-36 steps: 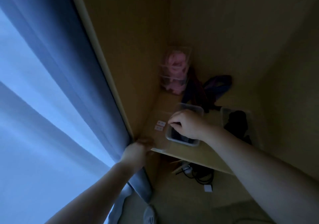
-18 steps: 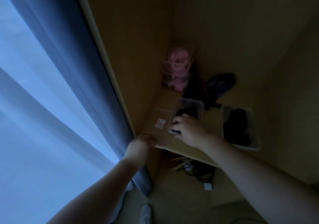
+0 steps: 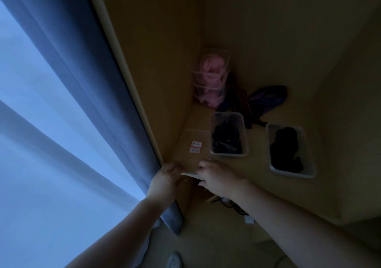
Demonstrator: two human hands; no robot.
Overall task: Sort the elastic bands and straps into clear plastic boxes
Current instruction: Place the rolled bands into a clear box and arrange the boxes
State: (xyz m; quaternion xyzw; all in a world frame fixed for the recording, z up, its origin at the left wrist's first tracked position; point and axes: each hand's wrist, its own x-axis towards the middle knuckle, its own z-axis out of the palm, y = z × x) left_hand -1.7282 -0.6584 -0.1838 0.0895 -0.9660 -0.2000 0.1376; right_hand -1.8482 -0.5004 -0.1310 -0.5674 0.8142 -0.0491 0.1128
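Both hands are at the near edge of the shelf [image 3: 259, 187] now. Our left hand [image 3: 165, 182] curls at the corner by the curtain [image 3: 86, 94], fingers closed on the near edge of a flat clear lid [image 3: 192, 158] lying there. Our right hand [image 3: 216, 178] has left the middle box and come back to that same lid; a second ago it was pressing down inside the box. Its fingers bend over the lid's near edge, though in this dim light we cannot tell whether they have truly clamped on it or merely rest there.

Just beyond, the lid carries two small white labels [image 3: 195, 147]. Beside it stands the middle box [image 3: 228, 133], open and loaded with dark bands [image 3: 225, 139]. To its right, apart, the second box [image 3: 288, 150] holds another dark bundle, also uncovered.

So we judge the filling of the middle box is done and capping comes next: lift the lid, carry it across, seat it.

Farther back, loose straps [image 3: 266, 99] still lie unsorted near the wall, and in the corner stacked boxes [image 3: 212, 80] hold pink bands.
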